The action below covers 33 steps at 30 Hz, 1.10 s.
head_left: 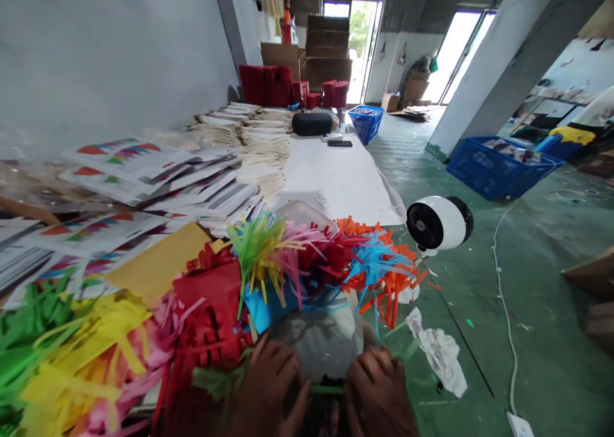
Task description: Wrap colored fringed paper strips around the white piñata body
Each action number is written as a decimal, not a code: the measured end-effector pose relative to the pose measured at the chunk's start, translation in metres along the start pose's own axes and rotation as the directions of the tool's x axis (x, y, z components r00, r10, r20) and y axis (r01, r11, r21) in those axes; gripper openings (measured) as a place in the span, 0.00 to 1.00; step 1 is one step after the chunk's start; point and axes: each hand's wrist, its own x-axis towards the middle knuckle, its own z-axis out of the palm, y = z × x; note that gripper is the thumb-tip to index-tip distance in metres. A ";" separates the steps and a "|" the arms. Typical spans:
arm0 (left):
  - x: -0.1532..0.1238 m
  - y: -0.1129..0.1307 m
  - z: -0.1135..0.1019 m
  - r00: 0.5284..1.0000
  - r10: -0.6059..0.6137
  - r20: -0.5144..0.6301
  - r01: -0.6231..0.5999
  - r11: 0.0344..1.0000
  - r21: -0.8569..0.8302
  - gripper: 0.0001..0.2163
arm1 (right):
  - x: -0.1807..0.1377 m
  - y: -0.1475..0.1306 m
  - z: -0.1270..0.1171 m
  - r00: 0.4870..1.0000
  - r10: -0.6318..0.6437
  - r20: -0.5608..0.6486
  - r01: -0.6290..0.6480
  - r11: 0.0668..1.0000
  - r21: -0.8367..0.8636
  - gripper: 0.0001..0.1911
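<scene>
Paper fringe bundle [307,258], one; left hand [268,386], right hand [378,392] both gripping clear bag [326,341]

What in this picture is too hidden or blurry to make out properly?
- Head view: both hands, left and right, are cut off by the bottom edge; their grip is unclear.
- The pale bundle they touch is blurred.
- The printed sheets are too small to read.
- The phone is tiny.

No writing can be read anywhere in this view. The printed sheets [144,168] on the table [336,174] show only coloured shapes.
</scene>
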 end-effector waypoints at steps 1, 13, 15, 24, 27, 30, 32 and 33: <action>0.001 -0.002 0.001 1.000 0.009 -0.019 -0.009 1.000 0.014 0.05 | -0.002 0.004 0.004 1.000 -0.010 -0.016 0.010 1.000 -0.019 0.09; 0.004 -0.001 -0.011 0.992 -0.001 0.127 0.006 0.999 -0.041 0.13 | -0.002 0.000 -0.006 0.998 0.055 0.018 -0.057 0.974 0.221 0.09; 0.004 -0.003 -0.011 0.990 0.039 0.138 -0.035 0.999 -0.030 0.14 | -0.001 -0.001 -0.009 0.998 0.058 0.039 -0.066 0.972 0.225 0.08; -0.022 -0.009 0.006 0.891 0.453 0.021 -0.445 0.865 0.230 0.15 | -0.011 0.004 -0.001 0.972 -0.185 -0.142 0.180 0.983 -0.044 0.19; -0.031 -0.004 0.008 0.896 0.444 0.024 -0.437 0.869 0.233 0.16 | -0.015 -0.005 -0.003 0.948 -0.258 -0.188 0.238 0.963 -0.123 0.18; -0.039 -0.002 0.008 0.899 0.438 -0.003 -0.426 0.876 0.225 0.16 | -0.020 -0.014 -0.008 0.944 -0.278 -0.180 0.256 0.957 -0.132 0.18; -0.042 -0.001 0.007 0.889 0.457 -0.014 -0.439 0.863 0.249 0.14 | -0.022 -0.017 -0.009 0.938 -0.286 -0.197 0.262 0.955 -0.138 0.17; -0.043 0.000 0.007 0.888 0.459 -0.027 -0.438 0.862 0.255 0.14 | -0.023 -0.017 -0.009 0.931 -0.292 -0.219 0.265 0.953 -0.143 0.16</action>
